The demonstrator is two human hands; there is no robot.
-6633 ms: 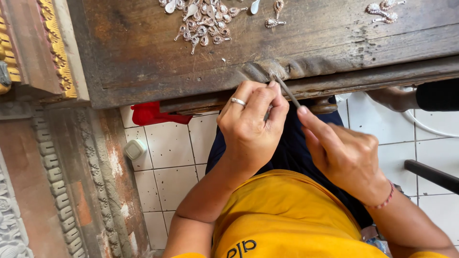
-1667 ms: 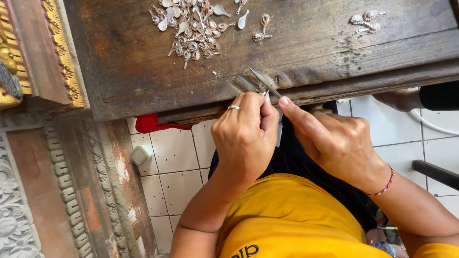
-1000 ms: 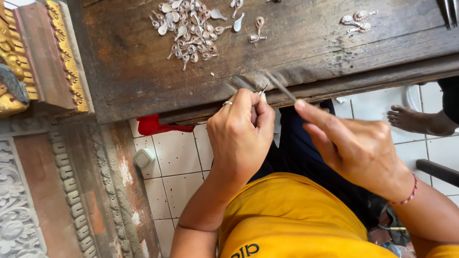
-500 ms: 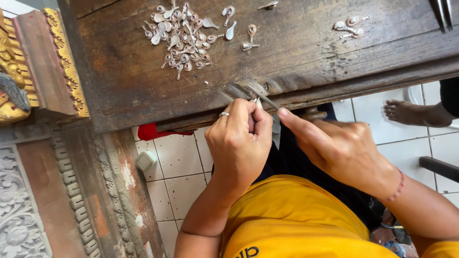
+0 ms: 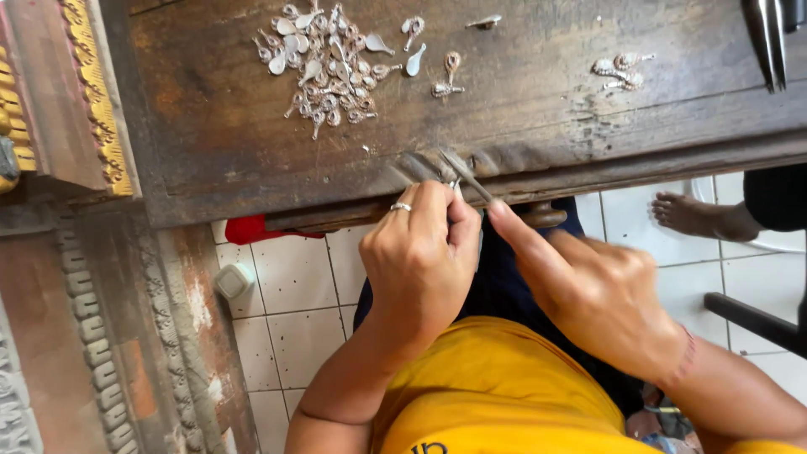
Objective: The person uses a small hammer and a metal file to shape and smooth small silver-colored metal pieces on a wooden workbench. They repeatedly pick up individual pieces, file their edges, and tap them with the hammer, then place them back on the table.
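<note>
Bench (image 5: 210, 143): dark worn wood slab, near edge runs across the frame just above both hands.

Left hand (image 5: 420, 261): curled closed at the bench's near edge, thumb and fingertips pinching a tiny silver piece (image 5: 455, 182) against the wood. Only a sliver of it shows, so I can't tell its shape or which way it points.

Right hand (image 5: 601, 294): mostly closed, forefinger stretched along a thin metal file (image 5: 465, 174). The file's long axis runs diagonally, tip up-left onto the bench edge, handle end down-right under the finger. Judgement: stiff, light, narrow; hold it by the back end and steer with the fingertip.

Silver piece, judged from the loose pile (image 5: 324, 71) at the far left of the bench: very light, small, slippery, thin enough to bend. Wants a firm pinch close to the worked end, braced on the edge.
</note>
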